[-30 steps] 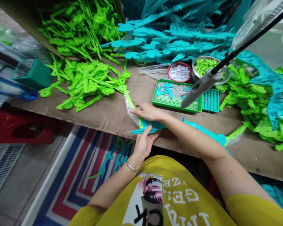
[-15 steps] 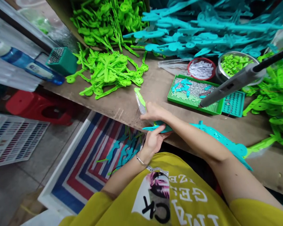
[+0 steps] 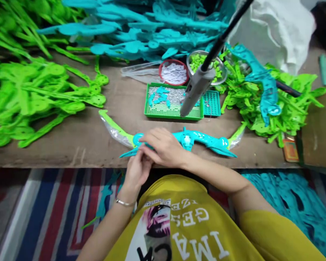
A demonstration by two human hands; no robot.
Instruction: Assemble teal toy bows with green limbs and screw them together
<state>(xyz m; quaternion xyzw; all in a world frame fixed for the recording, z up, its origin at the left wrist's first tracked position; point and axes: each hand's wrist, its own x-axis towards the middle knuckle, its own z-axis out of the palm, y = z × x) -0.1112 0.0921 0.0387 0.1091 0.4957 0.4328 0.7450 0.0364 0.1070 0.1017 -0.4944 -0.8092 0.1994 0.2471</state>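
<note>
A toy bow (image 3: 206,138) with a blue middle and green, partly clear tips lies along the front of the bench. My right hand (image 3: 163,146) is over its left half, fingers bent down around the blue part. Just to the left, my left hand (image 3: 138,165) grips the lower edge of the same part, its fingertips meeting those of the right hand. The spot where the fingers meet is hidden, so any small piece there cannot be made out. Beyond the bow stands a green tray (image 3: 174,116) with small blue pieces and metal screws.
A grey electric screwdriver (image 3: 197,87) hangs over the tray. Behind are a red bowl (image 3: 160,72) of white pieces and a metal bowl (image 3: 225,74) of green pieces. Green parts (image 3: 38,98) pile up left, and a blue bow body (image 3: 263,79) tops the right heap.
The view has swung right. The bow, which was angled with its left end near my hands, now lies level along the bench edge. My right hand has moved onto its blue part beside the left.
</note>
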